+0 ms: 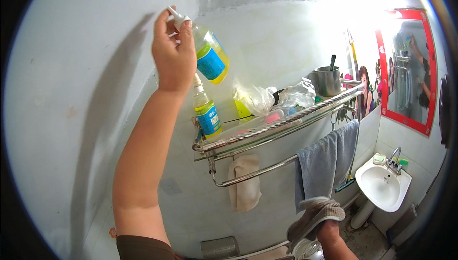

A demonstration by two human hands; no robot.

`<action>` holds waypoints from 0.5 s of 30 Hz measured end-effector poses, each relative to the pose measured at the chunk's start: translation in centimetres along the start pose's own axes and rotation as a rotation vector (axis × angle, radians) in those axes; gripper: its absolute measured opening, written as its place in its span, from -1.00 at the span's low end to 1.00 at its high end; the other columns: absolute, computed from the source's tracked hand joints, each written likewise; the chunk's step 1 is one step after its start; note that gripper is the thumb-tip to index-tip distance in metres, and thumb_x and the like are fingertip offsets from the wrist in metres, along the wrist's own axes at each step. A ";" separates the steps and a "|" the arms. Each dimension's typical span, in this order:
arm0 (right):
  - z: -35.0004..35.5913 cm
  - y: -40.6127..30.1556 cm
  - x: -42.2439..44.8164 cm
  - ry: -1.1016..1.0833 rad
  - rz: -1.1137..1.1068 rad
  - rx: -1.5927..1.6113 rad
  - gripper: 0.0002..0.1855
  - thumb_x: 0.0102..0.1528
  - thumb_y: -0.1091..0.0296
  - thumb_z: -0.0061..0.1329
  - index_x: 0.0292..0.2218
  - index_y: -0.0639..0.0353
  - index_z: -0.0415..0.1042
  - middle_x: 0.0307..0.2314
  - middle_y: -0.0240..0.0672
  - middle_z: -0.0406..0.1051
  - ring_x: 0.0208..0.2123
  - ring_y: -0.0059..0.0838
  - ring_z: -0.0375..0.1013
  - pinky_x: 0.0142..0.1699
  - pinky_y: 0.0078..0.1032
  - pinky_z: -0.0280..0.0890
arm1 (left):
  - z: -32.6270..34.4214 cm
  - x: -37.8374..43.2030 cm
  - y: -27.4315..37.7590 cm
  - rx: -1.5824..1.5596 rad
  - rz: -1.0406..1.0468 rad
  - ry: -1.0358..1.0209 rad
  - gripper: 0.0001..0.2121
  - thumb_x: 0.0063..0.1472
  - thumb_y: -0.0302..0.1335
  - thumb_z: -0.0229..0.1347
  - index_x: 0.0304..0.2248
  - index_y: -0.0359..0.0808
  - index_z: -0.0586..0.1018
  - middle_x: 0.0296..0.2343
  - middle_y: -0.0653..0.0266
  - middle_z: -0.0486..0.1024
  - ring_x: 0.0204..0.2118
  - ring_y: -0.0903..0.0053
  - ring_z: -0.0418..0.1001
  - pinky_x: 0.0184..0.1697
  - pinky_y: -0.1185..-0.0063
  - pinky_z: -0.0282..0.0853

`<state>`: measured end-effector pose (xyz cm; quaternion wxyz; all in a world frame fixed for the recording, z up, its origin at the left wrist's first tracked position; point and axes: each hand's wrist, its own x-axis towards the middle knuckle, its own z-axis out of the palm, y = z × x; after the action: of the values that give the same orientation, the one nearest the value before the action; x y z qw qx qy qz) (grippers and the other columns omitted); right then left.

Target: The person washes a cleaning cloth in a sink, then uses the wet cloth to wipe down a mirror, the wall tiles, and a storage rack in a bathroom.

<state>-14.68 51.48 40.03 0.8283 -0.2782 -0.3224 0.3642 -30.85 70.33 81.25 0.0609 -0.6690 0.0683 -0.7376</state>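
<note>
My left hand (176, 58) is raised near the corner of the wall, its fingers closed round the white spray head of a clear plastic bottle (213, 58). The bottle hangs tilted, with yellow liquid inside and a blue and green label. Just below it, a similar bottle (207, 111) with a pale pointed top stands at the left end of a glass and metal wall shelf (250, 135). At the lower right, my right hand (328, 229) holds a folded grey-brown cloth (315, 217), which covers most of its fingers.
Plastic bags (297, 93) and a metal mug (328, 81) sit on the shelf. A grey towel (327, 156) and a beige cloth (245, 181) hang below. To the right are a red-framed mirror (384, 67) and a white washbasin (383, 185).
</note>
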 end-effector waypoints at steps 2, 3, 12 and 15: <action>0.1 -1.8 1.4 -0.079 -0.038 0.043 -0.29 -0.03 -0.30 -0.34 -0.22 0.28 0.29 -0.44 -0.20 0.38 -0.41 -0.32 0.38 -0.30 -0.44 0.30 | -0.2 -0.9 3.0 -0.140 0.040 -0.020 -0.68 0.12 -0.56 -0.08 -0.12 -0.43 0.24 -0.37 0.23 0.37 -0.36 0.64 0.33 -0.35 0.67 0.30; 2.0 -3.3 1.9 -0.080 -0.202 -0.014 -0.30 -0.01 -0.30 -0.37 -0.17 0.24 0.21 -0.43 -0.25 0.34 -0.41 -0.39 0.35 -0.29 -0.46 0.27 | -0.1 -1.9 4.4 -0.197 0.014 -0.060 -0.67 0.12 -0.57 -0.07 -0.10 -0.43 0.23 -0.35 0.23 0.36 -0.35 0.64 0.33 -0.31 0.67 0.29; 12.4 -10.3 3.9 -0.018 -0.596 -0.663 -0.68 -0.06 0.41 -0.07 -0.23 0.30 0.30 -0.36 -0.27 0.33 -0.38 -0.40 0.34 -0.23 -0.49 0.28 | 1.8 -21.0 14.6 -0.848 -0.749 -0.630 -0.60 0.10 -0.62 -0.05 -0.04 -0.32 0.20 -0.20 0.23 0.29 -0.15 0.55 0.27 -0.05 0.56 0.14; 9.1 -8.1 4.5 -0.154 -0.564 -0.890 -0.68 -0.05 0.38 -0.07 -0.23 0.31 0.29 -0.36 -0.28 0.32 -0.38 -0.43 0.33 -0.25 -0.53 0.29 | 3.4 -23.3 14.3 -0.898 -0.938 -0.696 -0.60 0.12 -0.60 -0.08 -0.02 -0.33 0.17 -0.18 0.21 0.28 -0.12 0.56 0.24 -0.02 0.57 0.10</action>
<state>-15.57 52.33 52.93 0.6698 -0.4776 -0.5680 -0.0251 -25.19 60.44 56.17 -0.5226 -0.7839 0.0469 -0.3319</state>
